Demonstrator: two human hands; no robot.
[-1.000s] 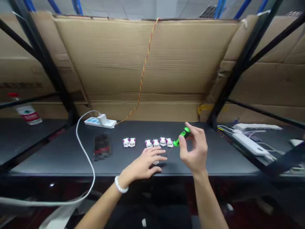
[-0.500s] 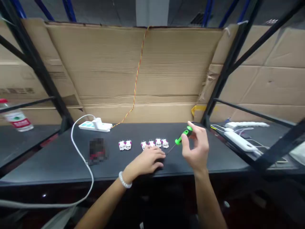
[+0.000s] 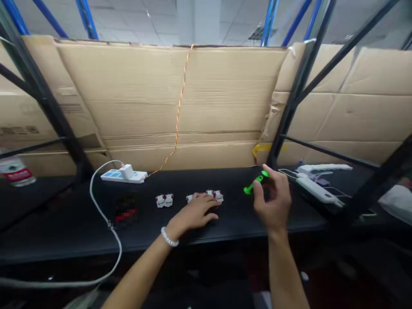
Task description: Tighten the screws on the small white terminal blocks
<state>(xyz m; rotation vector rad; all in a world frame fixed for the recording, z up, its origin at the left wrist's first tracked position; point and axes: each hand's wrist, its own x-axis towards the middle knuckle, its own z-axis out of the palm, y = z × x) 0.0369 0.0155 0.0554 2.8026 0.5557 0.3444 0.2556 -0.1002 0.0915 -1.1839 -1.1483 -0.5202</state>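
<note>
My right hand (image 3: 273, 201) holds a small green-handled screwdriver (image 3: 256, 183) a little above the black table (image 3: 77, 231), its tip pointing left and down. My left hand (image 3: 196, 210) lies palm down on the table, covering part of a row of small white-and-magenta parts (image 3: 215, 195). What lies under the palm is hidden. A separate pair of the same white parts (image 3: 164, 200) sits to the left of that hand. A white bead bracelet is on my left wrist.
A white power strip (image 3: 122, 175) with a plugged charger and a long white cable (image 3: 96, 201) lies at the back left. More white power strips (image 3: 313, 189) lie on the right table. A cardboard wall (image 3: 180, 103) stands behind, black rack posts (image 3: 289, 111) at both sides, a bottle (image 3: 14, 169) far left.
The view has tilted up and shifted. My right hand has carried the screwdriver to the right, away from the row of parts. My left hand has slid forward onto the row.
</note>
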